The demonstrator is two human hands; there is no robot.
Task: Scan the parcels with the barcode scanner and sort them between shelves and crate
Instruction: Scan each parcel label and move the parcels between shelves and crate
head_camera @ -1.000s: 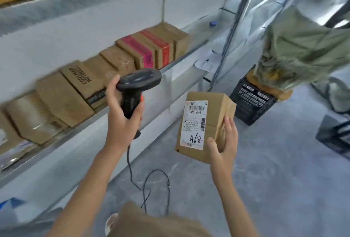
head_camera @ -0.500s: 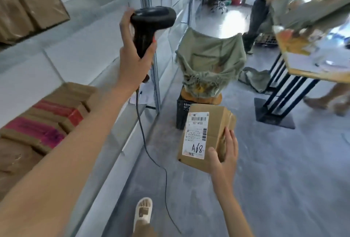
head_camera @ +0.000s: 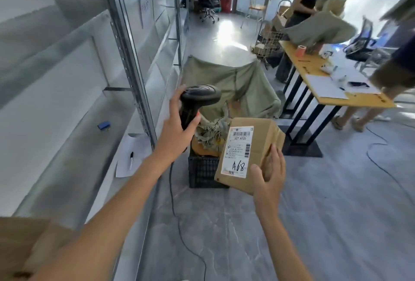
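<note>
My right hand [head_camera: 268,174] grips a brown cardboard parcel [head_camera: 258,146] by its lower right corner; its white label, with a barcode and a handwritten "A68", faces me. My left hand [head_camera: 177,130] holds the black barcode scanner [head_camera: 199,99] by the handle, up and to the left of the parcel, its head pointing right. The scanner's cable hangs down to the floor. Behind the parcel stands a black crate [head_camera: 202,172] on the floor, under a green sack [head_camera: 233,85] with more parcels. The metal shelves [head_camera: 74,146] run along my left.
A paper sheet with a marker [head_camera: 131,157] and a small blue object [head_camera: 104,125] lie on the shelf. A yellow-topped table [head_camera: 318,78] stands at right, with people beside it. A cardboard box [head_camera: 22,244] sits at bottom left. Cables trail across the grey floor.
My view has swung from the shelf of parcels toward the aisle and crate. My left hand rose with the scanner, then came down beside the parcel. The parcel stays in my right hand.
</note>
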